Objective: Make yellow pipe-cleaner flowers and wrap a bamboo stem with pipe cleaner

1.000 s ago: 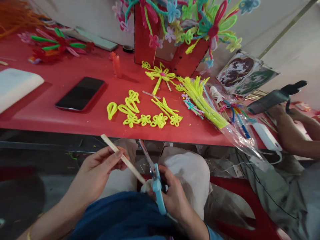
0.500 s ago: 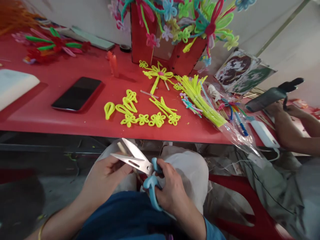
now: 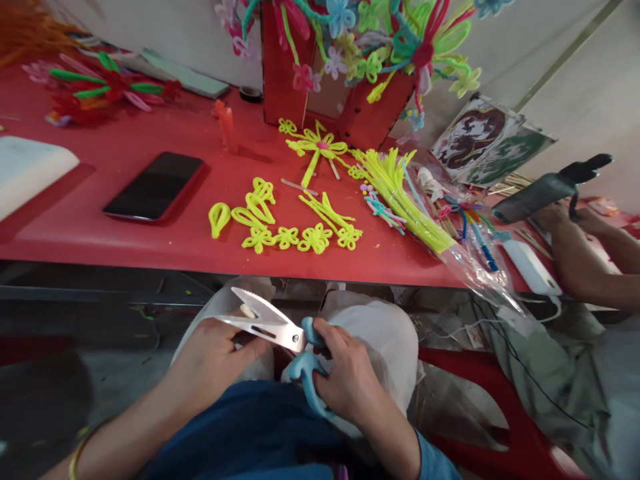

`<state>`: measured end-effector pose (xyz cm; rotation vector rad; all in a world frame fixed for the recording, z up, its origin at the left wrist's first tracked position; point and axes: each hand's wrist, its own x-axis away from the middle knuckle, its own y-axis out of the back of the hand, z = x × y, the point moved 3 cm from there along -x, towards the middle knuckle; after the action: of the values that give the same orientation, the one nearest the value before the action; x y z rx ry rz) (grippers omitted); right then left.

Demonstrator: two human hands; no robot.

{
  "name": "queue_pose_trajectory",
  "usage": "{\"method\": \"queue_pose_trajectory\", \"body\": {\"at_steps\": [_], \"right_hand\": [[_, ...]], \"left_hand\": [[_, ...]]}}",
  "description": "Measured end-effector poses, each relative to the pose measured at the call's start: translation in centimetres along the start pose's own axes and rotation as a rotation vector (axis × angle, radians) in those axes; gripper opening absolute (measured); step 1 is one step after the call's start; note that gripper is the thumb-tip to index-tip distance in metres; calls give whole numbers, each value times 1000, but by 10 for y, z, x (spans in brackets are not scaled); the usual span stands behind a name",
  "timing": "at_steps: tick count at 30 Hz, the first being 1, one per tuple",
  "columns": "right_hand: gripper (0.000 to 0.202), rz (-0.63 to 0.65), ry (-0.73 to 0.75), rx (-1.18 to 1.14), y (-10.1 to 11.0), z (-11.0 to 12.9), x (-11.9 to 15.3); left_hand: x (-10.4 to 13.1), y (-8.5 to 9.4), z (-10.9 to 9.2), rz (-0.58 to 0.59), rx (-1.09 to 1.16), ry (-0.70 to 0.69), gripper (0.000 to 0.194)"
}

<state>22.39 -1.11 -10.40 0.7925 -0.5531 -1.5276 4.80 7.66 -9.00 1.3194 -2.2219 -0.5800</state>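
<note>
Over my lap, my right hand (image 3: 345, 373) grips the light-blue handles of a pair of scissors (image 3: 283, 333), its blades partly apart and pointing left. My left hand (image 3: 215, 360) is closed round a thin pale wooden stick (image 3: 247, 311), whose end shows between the blades. The rest of the stick is mostly hidden by the fingers and blades. Beyond my hands, on the red table (image 3: 125, 247), lie yellow pipe-cleaner flowers (image 3: 314, 238) and loops (image 3: 219, 219). Farther back is a larger yellow pipe-cleaner flower (image 3: 320, 145) with a pink centre.
A bundle of yellow pipe cleaners (image 3: 410, 207) in clear plastic lies at right, near a white power strip (image 3: 531, 267). A black phone (image 3: 154, 187) is at left, with an orange candle-like object (image 3: 227, 127) behind. Another person's arms (image 3: 580, 253) rest at far right.
The scissor blades have closed partway around the stick, the upper blade swinging down. Both hands stay in nearly the same place.
</note>
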Motion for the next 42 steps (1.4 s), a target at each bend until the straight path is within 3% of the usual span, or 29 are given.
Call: {"method": "queue_pose_trajectory", "body": {"at_steps": [7,18,22,25,28,31,37,42], "right_hand": [[42,62,-10,0,2,0,1],[47,102,-28,40,-1,-5,6],[44,143,-89,-9,-4,-9,9],[44,152,-205,-153,0,-12,9],[49,143,-288,-326,8,-12,8],[58,146,-248,-460,14,-10,7],[54,136,-300,-387,12,-12,8],[55,139,-342,-369,12,-13,7]], "left_hand": [[2,-4,-2,85,32,-9,25],[5,-3,-14,122,130,21,20],[5,-7,-8,138,182,92,17],[5,-8,-5,160,322,71,18],[6,-6,-2,132,398,56,19],[6,-2,1,118,381,80,23],[5,-1,8,110,408,80,29],[7,0,13,9,524,54,18]]}}
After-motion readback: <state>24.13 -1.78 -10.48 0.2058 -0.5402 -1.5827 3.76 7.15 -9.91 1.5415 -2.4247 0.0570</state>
